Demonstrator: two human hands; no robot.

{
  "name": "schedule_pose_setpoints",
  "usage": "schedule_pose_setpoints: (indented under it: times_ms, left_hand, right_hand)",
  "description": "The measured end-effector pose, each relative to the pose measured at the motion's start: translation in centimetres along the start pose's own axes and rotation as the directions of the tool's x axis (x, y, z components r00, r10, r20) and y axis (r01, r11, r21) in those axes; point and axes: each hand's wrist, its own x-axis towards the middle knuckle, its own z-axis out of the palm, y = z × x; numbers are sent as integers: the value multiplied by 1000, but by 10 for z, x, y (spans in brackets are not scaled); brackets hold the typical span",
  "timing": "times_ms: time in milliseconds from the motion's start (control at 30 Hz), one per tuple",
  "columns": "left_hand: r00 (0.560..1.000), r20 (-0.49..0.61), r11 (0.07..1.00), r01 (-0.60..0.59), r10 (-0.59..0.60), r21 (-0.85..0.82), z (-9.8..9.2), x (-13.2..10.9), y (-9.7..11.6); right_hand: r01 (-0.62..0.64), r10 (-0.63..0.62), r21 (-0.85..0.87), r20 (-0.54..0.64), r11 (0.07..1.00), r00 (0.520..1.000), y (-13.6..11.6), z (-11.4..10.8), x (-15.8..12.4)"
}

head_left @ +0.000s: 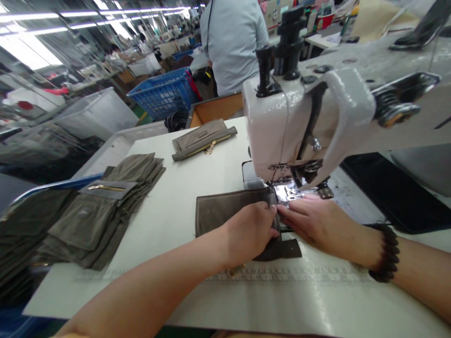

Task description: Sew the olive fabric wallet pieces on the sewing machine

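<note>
A grey-brown fabric piece (220,209) lies flat on the white table (169,220), its right end under the presser foot (287,190) of a white sewing machine (282,122). My left hand (252,230) presses down on the fabric's right part, fingers curled over it. From the right, my right hand (313,218) meets it, fingertips pinching the fabric's edge just in front of the needle. A dark beaded bracelet (387,253) circles my right wrist.
A stack of similar grey-brown pieces (102,211), one with a zipper, lies at the left. A finished zipped piece (202,138) sits at the table's far side. A blue basket (164,94) and a person in a light shirt (232,42) are behind. A printed ruler (282,277) runs along the near edge.
</note>
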Motion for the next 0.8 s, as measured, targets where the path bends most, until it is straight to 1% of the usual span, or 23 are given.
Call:
schedule_pose_setpoints:
  times_ms: [67,100,167,200,233,267,333,400,433,500,567,633,733,800]
  left_hand:
    - [1000,12,1000,16,-16,-26,-1,-4,1]
    - [1000,5,998,25,-25,-59,0,-8,2]
    - [999,-27,991,22,-25,-133,3,-21,4]
    - [999,-51,989,6,-13,-145,7,-28,5]
    - [997,-76,992,-13,3,-123,11,-36,7]
    - [995,-102,997,-29,22,-65,16,-42,8]
    - [986,-162,996,-32,45,81,27,-52,9]
    - [967,-242,981,-37,83,190,36,-55,10]
    - [954,-276,973,-53,116,226,40,-55,11]
    - [929,-320,955,-94,186,281,44,-53,12]
    - [914,-332,940,-123,232,319,45,-51,12]
    - [911,-336,930,-116,239,349,45,-50,13]
    - [924,-312,911,-81,221,405,45,-49,14]
    - [932,-283,894,-83,225,440,44,-49,15]
  right_hand:
    - [-24,20,63,57,998,998,1,-6,-1]
    - [-33,21,115,103,993,994,1,-11,-2]
    - [-37,-8,232,188,972,982,0,-24,-4]
    - [-22,-39,282,207,959,978,-2,-30,-5]
    - [4,-74,315,208,949,975,-4,-36,-6]
    - [36,-107,326,203,945,973,-7,-40,-7]
    - [91,-152,286,198,954,968,-14,-42,-9]
    - [125,-163,190,205,974,965,-21,-38,-10]
    - [143,-166,128,192,981,967,-24,-35,-11]
    - [198,-196,-1,121,980,973,-29,-28,-13]
    - [244,-241,-110,40,964,970,-31,-24,-15]
    - [271,-279,-171,-21,947,960,-32,-23,-16]
    - [290,-312,-198,-89,936,946,-32,-25,-16]
    - [297,-324,-202,-117,933,939,-32,-26,-16]
